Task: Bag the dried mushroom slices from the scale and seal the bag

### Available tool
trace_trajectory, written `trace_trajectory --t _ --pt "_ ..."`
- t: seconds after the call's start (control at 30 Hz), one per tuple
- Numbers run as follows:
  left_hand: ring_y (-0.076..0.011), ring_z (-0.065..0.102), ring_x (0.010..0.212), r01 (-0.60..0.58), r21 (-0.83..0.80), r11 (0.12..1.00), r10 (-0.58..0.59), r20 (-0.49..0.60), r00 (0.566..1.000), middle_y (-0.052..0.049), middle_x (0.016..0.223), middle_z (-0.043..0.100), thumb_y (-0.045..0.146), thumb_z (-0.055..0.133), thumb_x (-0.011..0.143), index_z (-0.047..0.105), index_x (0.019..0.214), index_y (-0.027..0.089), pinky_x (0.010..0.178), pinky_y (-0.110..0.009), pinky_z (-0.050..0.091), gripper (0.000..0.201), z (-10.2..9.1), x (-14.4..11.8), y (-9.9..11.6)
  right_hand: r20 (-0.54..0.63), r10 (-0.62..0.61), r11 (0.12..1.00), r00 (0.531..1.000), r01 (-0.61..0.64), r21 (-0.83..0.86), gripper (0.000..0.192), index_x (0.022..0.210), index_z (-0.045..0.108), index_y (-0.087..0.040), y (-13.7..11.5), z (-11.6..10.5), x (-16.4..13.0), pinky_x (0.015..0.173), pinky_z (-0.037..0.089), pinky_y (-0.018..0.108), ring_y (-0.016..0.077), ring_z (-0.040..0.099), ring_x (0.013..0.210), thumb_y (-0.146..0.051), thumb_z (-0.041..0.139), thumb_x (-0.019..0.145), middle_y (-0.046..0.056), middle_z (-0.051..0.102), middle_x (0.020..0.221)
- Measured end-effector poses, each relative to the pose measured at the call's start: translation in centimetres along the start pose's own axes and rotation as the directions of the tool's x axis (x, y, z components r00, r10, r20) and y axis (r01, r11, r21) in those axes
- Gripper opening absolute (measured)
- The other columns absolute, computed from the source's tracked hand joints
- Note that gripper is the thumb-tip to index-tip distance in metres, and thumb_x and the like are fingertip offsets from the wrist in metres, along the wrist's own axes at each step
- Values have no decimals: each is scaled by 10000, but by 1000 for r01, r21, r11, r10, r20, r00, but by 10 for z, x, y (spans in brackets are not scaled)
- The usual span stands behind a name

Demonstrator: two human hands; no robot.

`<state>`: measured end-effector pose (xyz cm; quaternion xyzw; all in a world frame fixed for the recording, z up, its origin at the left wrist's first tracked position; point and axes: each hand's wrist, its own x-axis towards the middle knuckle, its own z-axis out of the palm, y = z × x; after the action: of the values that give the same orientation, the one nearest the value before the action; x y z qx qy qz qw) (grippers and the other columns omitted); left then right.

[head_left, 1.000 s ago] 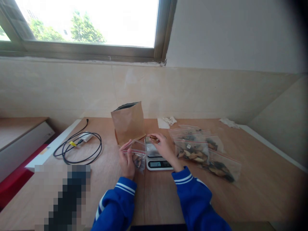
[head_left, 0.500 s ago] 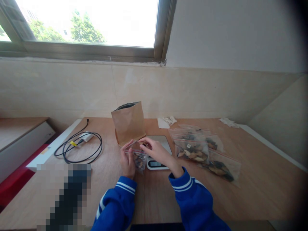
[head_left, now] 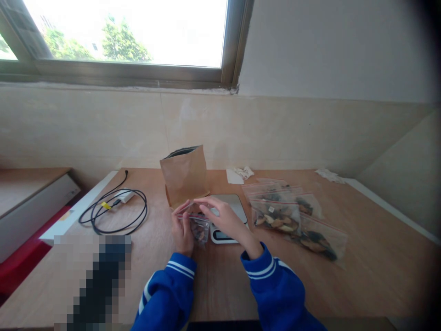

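My left hand (head_left: 183, 234) is wrapped around a small clear zip bag (head_left: 200, 231) with brown dried pieces at its bottom, keeping it upright with the mouth parted. Over that mouth is my right hand (head_left: 222, 219), fingers and thumb bent round a small dried brown piece (head_left: 195, 208), which is partly hidden. Just right of the bag lies a white kitchen scale (head_left: 237, 204), its plate and display partly covered by my right hand. Behind my left hand stands an open brown paper pouch (head_left: 184, 177).
Several zip bags of dried slices (head_left: 279, 220) lie on the right of the wooden table (head_left: 220, 294). A coiled black cable (head_left: 117, 230) with a white adapter (head_left: 124, 196) is on the left. Crumpled tissue (head_left: 244, 173) rests near the wall; a blurred dark patch (head_left: 99, 280) covers the near left.
My right hand has shifted slightly left, bringing its fingers from beside the small bag to over its mouth. My left hand and the bag have barely moved.
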<state>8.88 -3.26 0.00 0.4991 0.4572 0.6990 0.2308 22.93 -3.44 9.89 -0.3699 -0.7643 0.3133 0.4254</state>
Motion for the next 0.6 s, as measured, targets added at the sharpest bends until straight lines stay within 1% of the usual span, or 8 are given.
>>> trace_trajectory --t 0.07,0.1,0.2,0.3,0.37,0.47,0.53,0.6 --pt "-201 579 1119 7 3 1000 -7 -19 1000 -100 1194 620 421 441 918 552 1146 184 975 -385 435 347 0 1 1 -102 -4 998 995 -3 -67 242 1080 630 -223 4 -3 -5 969 426 347 177 568 1075 -303 449 940 53 644 1092" --pt "-202 579 1118 11 4 1000 -10 -28 1000 -102 1196 620 421 441 918 551 1143 182 974 -387 435 346 0 1 2 -161 12 995 987 -28 -96 241 1062 627 -219 7 -3 -9 968 427 359 187 563 1073 -323 447 939 62 636 1081" --pt "-207 586 1110 29 -16 999 -29 -34 999 -116 1220 609 424 435 920 539 1151 173 957 -394 448 357 0 0 3 -323 123 972 938 -180 -152 314 1092 579 -196 17 5 -26 933 457 404 233 563 1062 -430 479 907 107 602 1102" --pt "-211 597 1094 8 -34 999 -10 -41 999 -125 1232 603 433 431 918 535 1153 170 945 -394 457 367 -1 -2 3 -352 249 926 902 -328 -186 558 1219 480 -139 21 25 -46 941 456 468 306 544 1129 -534 553 831 182 562 1189" --pt "-215 612 1072 -23 -41 999 21 -61 998 -127 1224 610 443 429 916 534 1151 172 925 -395 470 373 -1 -4 4 -335 302 904 892 -379 -196 698 1292 408 -101 20 40 -56 970 432 503 349 507 1195 -559 588 795 232 519 1268" --pt "-230 623 1063 -67 -70 995 62 -71 996 -136 1225 613 448 428 915 523 1167 171 903 -407 486 386 -1 -7 5 -343 358 908 868 -409 -89 754 1356 311 -98 16 58 -60 935 466 495 347 541 1173 -524 595 803 250 523 1278" --pt "-244 613 1082 -124 -76 989 120 -55 991 -145 1225 612 452 421 915 523 1174 162 911 -416 481 402 -2 -9 5 -329 371 926 868 -374 57 689 1363 271 -123 14 64 -58 894 504 450 302 599 1104 -460 568 840 221 578 1219" --pt "-261 598 1102 -194 -76 978 193 -22 981 -154 1232 606 480 392 915 527 1192 152 912 -427 476 450 -3 -11 6 -328 352 933 877 -301 195 610 1353 251 -148 12 63 -57 887 516 403 252 627 1064 -406 528 876 189 616 1175"
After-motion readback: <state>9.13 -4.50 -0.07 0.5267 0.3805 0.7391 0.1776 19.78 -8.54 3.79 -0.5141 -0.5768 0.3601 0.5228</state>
